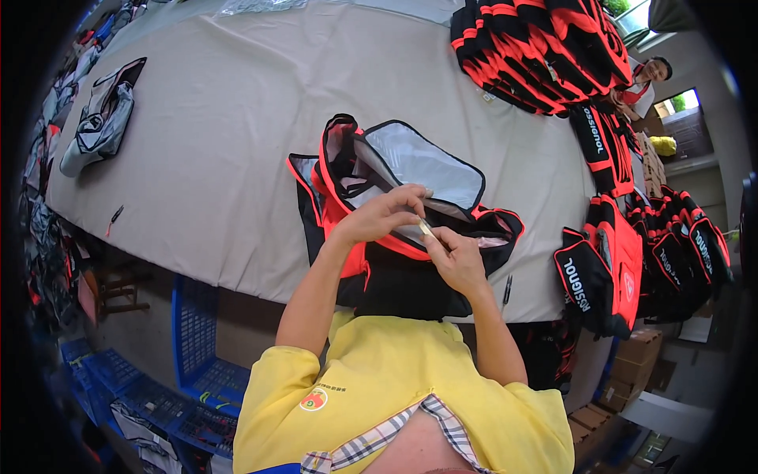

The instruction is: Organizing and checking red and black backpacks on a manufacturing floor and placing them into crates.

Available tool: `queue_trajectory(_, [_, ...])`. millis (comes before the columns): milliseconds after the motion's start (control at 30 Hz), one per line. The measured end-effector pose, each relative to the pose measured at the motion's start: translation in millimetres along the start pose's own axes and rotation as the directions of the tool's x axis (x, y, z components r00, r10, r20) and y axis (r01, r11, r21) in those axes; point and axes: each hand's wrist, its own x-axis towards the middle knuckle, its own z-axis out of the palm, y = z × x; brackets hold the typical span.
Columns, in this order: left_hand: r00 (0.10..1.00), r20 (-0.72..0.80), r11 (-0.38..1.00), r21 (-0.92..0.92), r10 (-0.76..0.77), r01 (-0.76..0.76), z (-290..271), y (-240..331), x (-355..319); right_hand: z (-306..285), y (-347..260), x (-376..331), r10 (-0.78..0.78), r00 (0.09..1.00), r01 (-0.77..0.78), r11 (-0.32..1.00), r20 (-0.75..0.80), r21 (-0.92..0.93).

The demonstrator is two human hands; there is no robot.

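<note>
A black and bright red-orange bag (395,280) lies unzipped in front of me, its flap with a grey lining (426,167) folded back and away. Over its opening, my right hand (458,259) pinches a small pale strip (426,228), perhaps a label, between thumb and fingers. My left hand (380,215) is bent in from the other side, thumb and fingertips closed at the strip's upper end. Whether the strip is fixed to the bag cannot be made out. The bag's deeper inside is partly hidden by my hands and the flap.
A cloth-covered table (229,142) carries a grey bag (106,118) at far left and thread snips (116,215). More snips (507,290) lie to my right. Stacked black-red bags (545,55) stand far right, others (604,268) nearer. A person (643,87) is behind them. Blue crates (193,332) sit below left.
</note>
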Motion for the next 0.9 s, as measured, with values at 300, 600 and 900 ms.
queue_trajectory(300, [0.996, -0.082, 1.000, 0.002, -0.023, 0.024, 5, -2, 0, -3, 7, -1, 0.057, 0.998, -0.060, 0.984, 0.018, 0.170])
queue_trajectory(600, [0.967, -0.255, 0.828, 0.540, -0.009, 0.150, 26, 21, 15, -26, -10, 40, 0.338, 0.924, -0.328, 0.941, 0.180, -0.084])
queue_trajectory(900, [0.880, -0.380, 0.802, 0.597, 0.286, -0.003, 26, -20, 38, -97, -52, 75, -0.036, 0.999, 0.044, 0.928, 0.029, -0.370])
